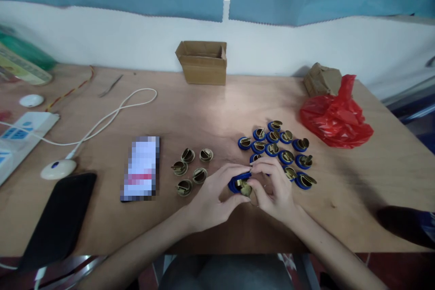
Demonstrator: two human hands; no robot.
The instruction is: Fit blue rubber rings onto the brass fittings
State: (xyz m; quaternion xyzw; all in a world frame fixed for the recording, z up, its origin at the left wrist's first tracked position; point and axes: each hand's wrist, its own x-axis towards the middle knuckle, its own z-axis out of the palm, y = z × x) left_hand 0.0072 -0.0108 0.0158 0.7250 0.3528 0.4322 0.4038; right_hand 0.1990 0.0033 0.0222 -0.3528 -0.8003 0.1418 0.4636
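Note:
Between my two hands is a blue-rimmed round piece with a brass-coloured metal clip (242, 186). My left hand (212, 197) grips its blue rim from the left, fingers over the top and thumb below. Bent in from the right, my right hand (277, 192) has its thumb against the metal part. The fingertips partly cover the piece. Beyond my right hand lie several similar blue-rimmed pieces (286, 157), their brass clips facing up. Left of my left hand, several pale-rimmed round pieces with the same sort of metal clip (200, 175) form a loose group.
A phone with a lit screen (141, 167) and a black phone (57, 222) lie left, near a white cable (117, 111) and a power strip (29, 133). An open cardboard box (204, 70) stands at the back. A red plastic bag (336, 120) sits right, a dark bottle-like object (404, 224) nearer.

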